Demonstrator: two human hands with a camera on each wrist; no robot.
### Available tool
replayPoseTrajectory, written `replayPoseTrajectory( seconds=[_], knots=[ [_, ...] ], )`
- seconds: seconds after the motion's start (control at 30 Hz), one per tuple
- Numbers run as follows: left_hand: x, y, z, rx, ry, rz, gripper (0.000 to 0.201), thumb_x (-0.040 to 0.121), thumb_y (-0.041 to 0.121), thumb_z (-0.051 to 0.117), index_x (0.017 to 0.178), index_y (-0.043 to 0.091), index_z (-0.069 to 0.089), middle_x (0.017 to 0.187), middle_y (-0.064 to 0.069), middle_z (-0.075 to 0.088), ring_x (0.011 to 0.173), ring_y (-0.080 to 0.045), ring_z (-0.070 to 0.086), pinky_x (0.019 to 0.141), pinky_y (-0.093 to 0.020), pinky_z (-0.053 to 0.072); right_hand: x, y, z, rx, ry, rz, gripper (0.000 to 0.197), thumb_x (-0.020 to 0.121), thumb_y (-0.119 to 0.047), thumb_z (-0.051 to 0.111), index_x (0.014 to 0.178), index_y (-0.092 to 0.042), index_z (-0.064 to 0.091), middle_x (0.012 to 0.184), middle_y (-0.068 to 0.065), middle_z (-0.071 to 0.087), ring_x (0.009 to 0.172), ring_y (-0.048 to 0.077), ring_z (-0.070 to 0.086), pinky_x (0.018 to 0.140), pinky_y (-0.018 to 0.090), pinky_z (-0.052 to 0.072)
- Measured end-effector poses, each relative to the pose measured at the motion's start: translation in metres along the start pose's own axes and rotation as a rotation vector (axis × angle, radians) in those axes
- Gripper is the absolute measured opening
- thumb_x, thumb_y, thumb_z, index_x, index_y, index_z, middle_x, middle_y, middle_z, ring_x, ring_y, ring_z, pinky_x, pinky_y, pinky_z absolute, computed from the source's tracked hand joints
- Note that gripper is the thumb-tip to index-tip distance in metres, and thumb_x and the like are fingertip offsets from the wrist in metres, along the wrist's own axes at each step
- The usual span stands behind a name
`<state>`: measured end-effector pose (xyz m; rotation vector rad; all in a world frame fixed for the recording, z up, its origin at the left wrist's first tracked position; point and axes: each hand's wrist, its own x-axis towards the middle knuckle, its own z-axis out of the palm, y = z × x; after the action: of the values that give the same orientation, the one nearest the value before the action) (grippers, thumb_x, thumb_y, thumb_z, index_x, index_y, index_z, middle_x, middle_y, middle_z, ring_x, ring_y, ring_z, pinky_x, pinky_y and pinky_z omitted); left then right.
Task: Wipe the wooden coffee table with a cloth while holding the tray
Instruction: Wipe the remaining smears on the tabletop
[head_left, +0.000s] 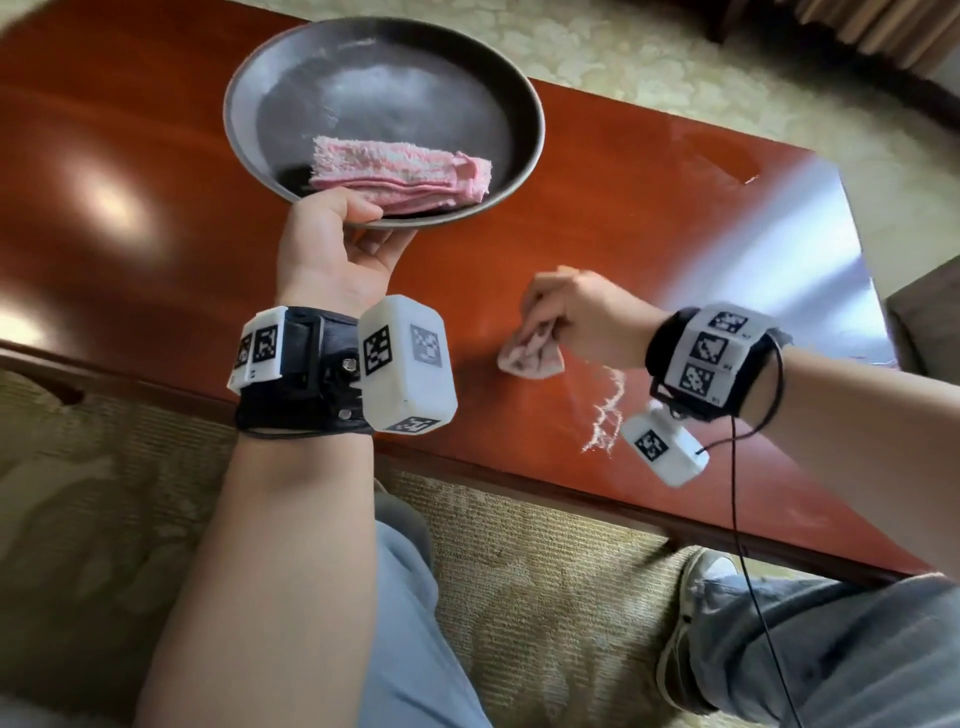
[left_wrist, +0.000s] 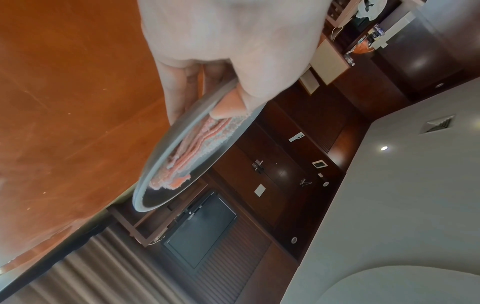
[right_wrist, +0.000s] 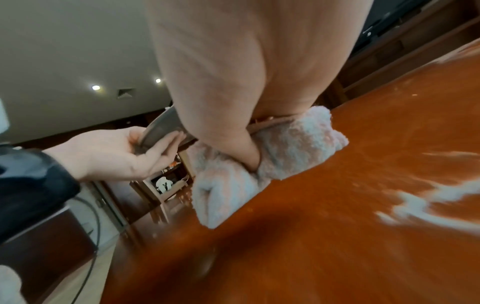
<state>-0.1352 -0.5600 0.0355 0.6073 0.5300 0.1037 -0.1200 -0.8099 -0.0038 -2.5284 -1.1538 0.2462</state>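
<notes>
A round grey tray (head_left: 249, 88) is held above the reddish wooden coffee table (head_left: 649, 218). My left hand (head_left: 337, 244) grips its near rim, thumb on top and fingers underneath. A folded pink cloth (head_left: 400, 174) lies in the tray (left_wrist: 155, 179), also seen as the folded cloth (left_wrist: 197, 144) in the left wrist view. My right hand (head_left: 571, 306) grips a bunched pink-white cloth (head_left: 530, 358) and presses it onto the table (right_wrist: 337, 236). The wiping cloth (right_wrist: 291, 144) bulges out on both sides of my right hand (right_wrist: 246, 123). The left hand (right_wrist: 124, 152) shows holding the tray rim (right_wrist: 161, 125).
A streak of white residue (head_left: 605, 415) lies on the table just right of the cloth, seen also as white residue (right_wrist: 428, 207). A small orange speck (head_left: 750, 179) lies far right. My knees and a shoe (head_left: 691, 623) are below the table's near edge, over carpet (head_left: 545, 571).
</notes>
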Motion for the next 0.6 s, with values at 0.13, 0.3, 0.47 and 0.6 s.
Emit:
replayPoseTrajectory(
  seconds=[0.13, 0.3, 0.47, 0.6],
  knots=[
    [0.008, 0.007, -0.007, -0.017, 0.033, 0.020, 0.027, 0.079, -0.016, 0.041, 0.092, -0.004, 0.061, 0.094, -0.018, 0.062, 0.092, -0.037, 0.064, 0.081, -0.056, 0.059, 0.059, 0.014, -0.001, -0.042, 0.091, 0.080, 0.036, 0.069, 0.010, 0.060, 0.092, -0.010, 0.079, 0.094, 0.012, 0.069, 0.088, 0.030, 0.063, 0.081, 0.020, 0.035],
    [0.018, 0.014, -0.015, -0.050, 0.045, 0.043, 0.028, 0.079, -0.016, 0.040, 0.091, -0.004, 0.061, 0.091, -0.018, 0.064, 0.090, -0.038, 0.066, 0.085, -0.060, 0.056, 0.105, 0.024, 0.001, -0.022, 0.109, 0.193, 0.029, 0.078, 0.002, 0.066, 0.102, -0.009, 0.077, 0.100, 0.015, 0.071, 0.096, 0.031, 0.065, 0.081, 0.021, 0.039],
    [0.022, 0.016, -0.013, -0.058, 0.056, 0.061, 0.025, 0.080, -0.016, 0.039, 0.087, -0.004, 0.060, 0.088, -0.017, 0.063, 0.087, -0.038, 0.065, 0.085, -0.060, 0.056, 0.127, 0.038, 0.011, -0.078, -0.029, 0.312, 0.022, 0.086, -0.008, 0.062, 0.105, -0.007, 0.073, 0.100, 0.019, 0.064, 0.098, 0.034, 0.060, 0.082, 0.037, 0.047],
    [0.022, 0.009, -0.007, -0.027, 0.047, 0.043, 0.024, 0.080, -0.016, 0.039, 0.086, -0.003, 0.060, 0.091, -0.017, 0.061, 0.089, -0.037, 0.063, 0.085, -0.060, 0.056, 0.112, 0.031, 0.017, -0.051, -0.095, 0.216, 0.019, 0.082, -0.004, 0.062, 0.097, -0.002, 0.074, 0.099, 0.025, 0.065, 0.093, 0.037, 0.062, 0.078, 0.036, 0.046]
  ],
)
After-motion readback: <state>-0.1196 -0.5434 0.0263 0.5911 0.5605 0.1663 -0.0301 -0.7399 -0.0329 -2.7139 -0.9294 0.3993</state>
